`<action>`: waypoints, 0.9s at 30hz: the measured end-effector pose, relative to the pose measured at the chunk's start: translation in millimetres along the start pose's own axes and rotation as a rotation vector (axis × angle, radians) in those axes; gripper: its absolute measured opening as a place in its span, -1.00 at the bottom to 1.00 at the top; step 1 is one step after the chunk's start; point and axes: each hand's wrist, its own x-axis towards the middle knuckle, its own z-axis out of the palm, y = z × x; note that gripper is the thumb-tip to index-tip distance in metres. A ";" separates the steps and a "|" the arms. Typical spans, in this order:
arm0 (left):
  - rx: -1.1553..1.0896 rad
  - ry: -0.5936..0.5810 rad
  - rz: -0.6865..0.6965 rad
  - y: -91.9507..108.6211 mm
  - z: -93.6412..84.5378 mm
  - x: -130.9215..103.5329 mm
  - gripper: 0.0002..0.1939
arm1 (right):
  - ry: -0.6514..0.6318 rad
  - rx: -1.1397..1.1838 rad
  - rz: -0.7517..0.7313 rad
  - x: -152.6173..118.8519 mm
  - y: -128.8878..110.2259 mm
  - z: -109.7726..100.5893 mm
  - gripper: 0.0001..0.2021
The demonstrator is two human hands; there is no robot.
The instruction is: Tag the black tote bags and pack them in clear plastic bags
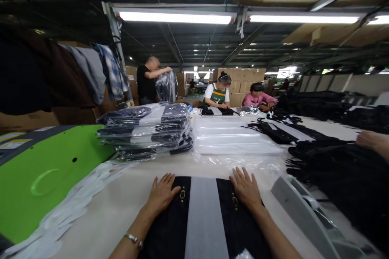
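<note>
A black garment (173,226) lies flat on the pale table in front of me, with a light grey strip (205,214) down its middle and a small gold-coloured buckle on either side of the strip. My left hand (162,194) rests on its far left corner, fingers spread, and a silver bracelet circles that wrist. At the far right corner, my right hand (246,188) lies palm down with its fingers apart. A bit of clear plastic (244,254) shows at the garment's near edge.
Bagged garments (148,131) are stacked beyond my left hand, beside clear plastic bags (231,135). A green machine (69,170) stands left. A grey plastic holder (306,210) and black garments (340,174) lie right. Another person's hand (373,141) reaches in there. Three people work beyond.
</note>
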 end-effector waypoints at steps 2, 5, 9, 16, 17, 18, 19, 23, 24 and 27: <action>0.032 0.027 0.018 5.4 -13.8 5.7 -0.46 | -0.056 -0.048 -0.019 -4.6 5.3 19.2 -0.49; 0.073 0.145 0.044 26.4 -35.3 30.3 -0.56 | -0.061 -0.057 -0.003 -5.0 8.1 23.4 -0.47; 0.100 0.244 0.194 76.5 -47.6 96.3 -0.51 | -0.046 0.014 0.031 -1.2 6.7 15.7 -0.45; 0.116 0.200 0.290 147.2 -6.9 216.2 -0.43 | 0.022 0.124 0.039 -0.3 13.4 32.3 -0.42; 0.115 0.177 0.277 151.2 1.5 225.2 -0.46 | 0.027 0.135 0.046 -0.3 13.9 33.7 -0.41; 0.114 0.151 0.260 153.8 8.9 232.3 -0.51 | 0.029 0.146 0.052 -0.3 13.9 34.4 -0.40; 0.114 0.122 0.239 155.3 14.7 238.0 -0.57 | 0.027 0.157 0.057 -0.3 13.7 34.4 -0.39; 0.122 0.043 0.154 155.1 18.0 254.2 -0.65 | 0.015 0.175 0.077 -0.5 11.6 31.3 -0.38; 0.124 0.045 0.141 154.3 15.0 257.4 -0.67 | 0.012 0.177 0.081 -0.7 11.2 30.4 -0.38; 0.120 0.073 0.129 151.1 4.5 262.8 -0.65 | 0.010 0.187 0.089 -1.5 10.6 29.1 -0.40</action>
